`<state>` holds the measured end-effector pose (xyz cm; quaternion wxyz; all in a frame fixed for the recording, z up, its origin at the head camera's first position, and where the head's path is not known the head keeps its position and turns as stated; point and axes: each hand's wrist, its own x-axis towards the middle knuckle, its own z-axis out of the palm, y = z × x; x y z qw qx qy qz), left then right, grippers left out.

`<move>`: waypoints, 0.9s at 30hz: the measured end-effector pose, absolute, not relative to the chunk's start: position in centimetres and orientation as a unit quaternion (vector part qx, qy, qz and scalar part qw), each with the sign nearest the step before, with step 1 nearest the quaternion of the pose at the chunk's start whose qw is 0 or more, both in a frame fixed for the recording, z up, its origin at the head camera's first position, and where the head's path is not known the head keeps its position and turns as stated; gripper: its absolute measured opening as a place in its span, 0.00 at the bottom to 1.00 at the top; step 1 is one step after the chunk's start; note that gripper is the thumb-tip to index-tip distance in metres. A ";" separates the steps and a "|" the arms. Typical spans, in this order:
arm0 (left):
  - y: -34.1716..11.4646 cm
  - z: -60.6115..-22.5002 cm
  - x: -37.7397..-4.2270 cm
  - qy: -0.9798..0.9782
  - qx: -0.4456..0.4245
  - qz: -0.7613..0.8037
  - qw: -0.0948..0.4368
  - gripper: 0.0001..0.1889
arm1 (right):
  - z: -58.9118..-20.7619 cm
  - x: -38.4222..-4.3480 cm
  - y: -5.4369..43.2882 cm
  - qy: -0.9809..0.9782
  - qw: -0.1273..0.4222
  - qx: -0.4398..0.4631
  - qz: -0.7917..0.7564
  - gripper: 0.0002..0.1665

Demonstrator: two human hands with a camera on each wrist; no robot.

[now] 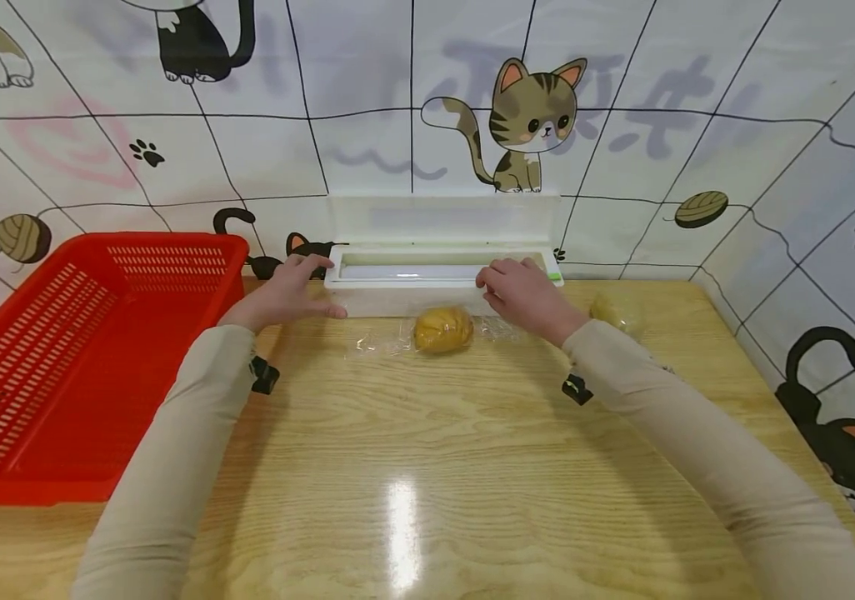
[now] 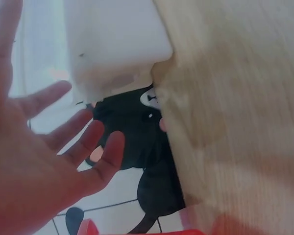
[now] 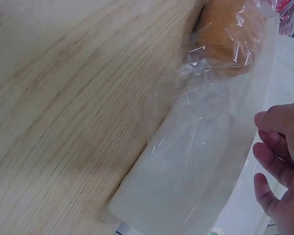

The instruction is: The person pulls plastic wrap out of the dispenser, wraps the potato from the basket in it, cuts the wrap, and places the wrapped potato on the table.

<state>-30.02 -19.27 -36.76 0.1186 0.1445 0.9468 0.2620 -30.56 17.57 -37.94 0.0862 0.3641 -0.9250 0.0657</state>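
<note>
A white cling film box (image 1: 405, 298) stands against the back wall with its lid (image 1: 442, 218) raised; a white roll (image 1: 408, 272) shows inside. My left hand (image 1: 285, 292) is at the box's left end, thumb low at the front; in the left wrist view its fingers (image 2: 100, 161) are spread. Over the box's front right edge, my right hand (image 1: 528, 296) has loosely bent, separate fingers (image 3: 269, 159), with nothing visibly held between them. A yellow-brown bread roll (image 1: 442, 330) in clear film lies before the box. Loose film (image 3: 201, 112) trails from it along the box front.
To the left, a red perforated plastic basket (image 1: 97, 367) sits on the wooden table (image 1: 427, 433). Another film-wrapped yellowish item (image 1: 615, 312) lies at the back right, partly behind my right arm. A cat-print wall covering (image 1: 367, 108) borders the table's back and right sides.
</note>
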 end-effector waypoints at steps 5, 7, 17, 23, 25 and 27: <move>-19.5 -35.9 -29.5 0.933 0.177 0.272 0.155 0.53 | -37.9 -29.7 17.6 -0.922 0.073 0.373 0.074 0.06; -19.3 -35.3 -29.1 0.928 0.190 0.276 0.166 0.54 | -37.9 -29.3 17.6 -0.919 0.069 0.381 0.078 0.06; -11.1 -33.7 -25.8 0.949 0.281 0.144 0.029 0.38 | -38.1 -28.7 17.8 -0.913 0.083 0.393 0.072 0.05; -6.7 -35.6 -25.8 0.951 0.302 0.037 -0.060 0.28 | -38.1 -28.6 17.5 -0.917 0.084 0.378 0.096 0.02; -6.2 -36.3 -26.3 0.953 0.294 0.037 -0.063 0.25 | -38.0 -28.7 17.2 -0.916 0.084 0.374 0.120 0.01; -6.2 -36.8 -26.8 0.955 0.288 0.048 -0.059 0.21 | -37.8 -28.9 16.9 -0.915 0.080 0.369 0.141 0.02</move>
